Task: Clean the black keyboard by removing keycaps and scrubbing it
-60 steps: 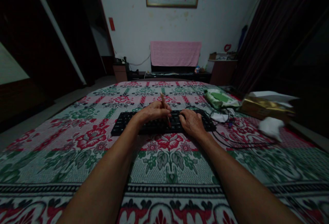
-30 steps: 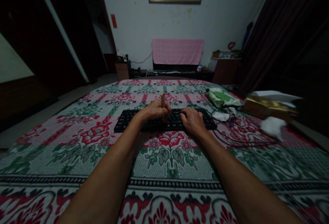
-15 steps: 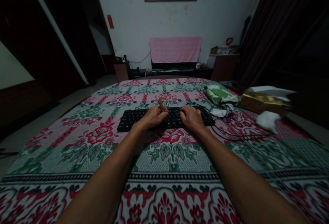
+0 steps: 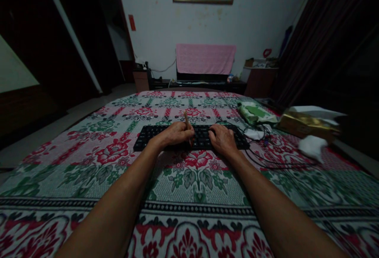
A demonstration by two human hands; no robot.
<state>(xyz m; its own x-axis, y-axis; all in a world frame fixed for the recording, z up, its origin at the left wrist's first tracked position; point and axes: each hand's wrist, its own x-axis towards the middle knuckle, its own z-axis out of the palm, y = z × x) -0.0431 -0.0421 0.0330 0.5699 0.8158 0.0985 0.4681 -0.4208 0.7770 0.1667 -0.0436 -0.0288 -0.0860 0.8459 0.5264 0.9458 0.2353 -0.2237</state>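
Note:
A black keyboard [image 4: 145, 136] lies crosswise on the patterned cloth, its middle partly covered by both hands. My left hand [image 4: 177, 133] is closed round a thin brown stick-like brush [image 4: 186, 119], held nearly upright. The lower end comes down among the keys near the keyboard's front edge; its tip is too small and dark to make out clearly. My right hand [image 4: 222, 137] bears on the right part of the keyboard with curled fingers, the thumb toward the left, holding it against the cloth.
Black cables [image 4: 266, 165] trail right of the keyboard beside a white crumpled tissue [image 4: 312, 147]. A green wipes packet [image 4: 256, 112] and a gold tissue box [image 4: 308, 123] stand farther right. A flowered cloth [image 4: 112, 153] covers the table. Beyond it hangs a pink towel [image 4: 205, 58].
The brush in my left hand stands a little more upright, its lower end now showing below the fingers. My right hand keeps its hold on the keyboard. The whole view has shifted slightly.

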